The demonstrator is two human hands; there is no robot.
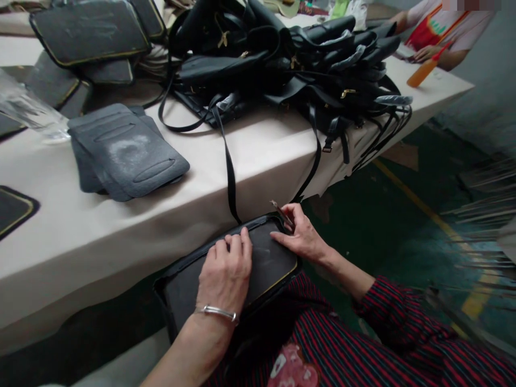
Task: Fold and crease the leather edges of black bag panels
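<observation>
A dark grey bag panel [266, 258] with a black raised rim and a yellow line along its edge rests on my lap, against the table's front. Flat on its upper part lies my left hand [226, 266], fingers stretched toward the far rim, a silver bangle at the wrist. At the panel's far right corner, my right hand [300, 231] is closed around a slim, pointed tool [282, 214]; its exact kind is unclear. The right thumb reaches over the panel's surface.
Black bags [258, 64] with straps pile up on the cloth-covered table [193, 193]. Grey panels [129, 150] are stacked nearer, and yellow-edged pieces [92, 35] stand behind. A co-worker [439, 37] is at the far right, beside an orange bottle [423, 72]. Straps hang over the edge.
</observation>
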